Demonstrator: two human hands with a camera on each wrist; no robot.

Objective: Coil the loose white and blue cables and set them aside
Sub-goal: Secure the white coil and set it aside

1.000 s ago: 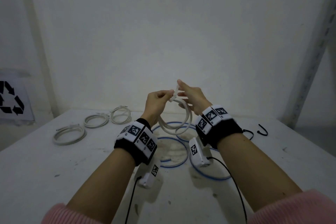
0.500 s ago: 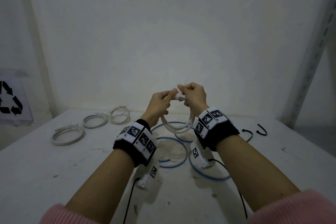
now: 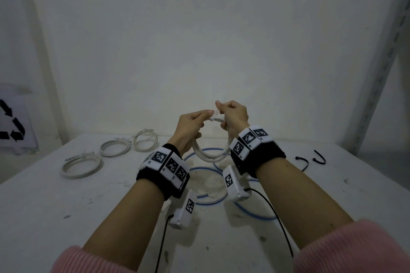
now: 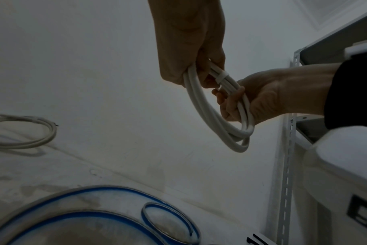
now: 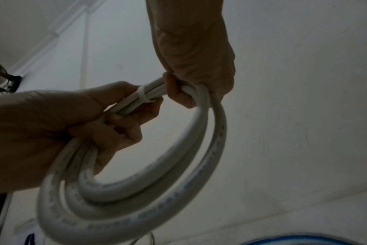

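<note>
Your two hands meet above the middle of the desk, your left hand to the left and your right hand to the right, with the cable coil hanging between and below them. A tie wraps the strands between your two grips. On the desk directly beneath the coil lies the loose cable in loops, reaching toward your right forearm. Three finished coils sit in a row at the far left of the desk, running from near you toward the wall. Two small ties lie at the far right. A shelf upright stands right of the desk.
</note>
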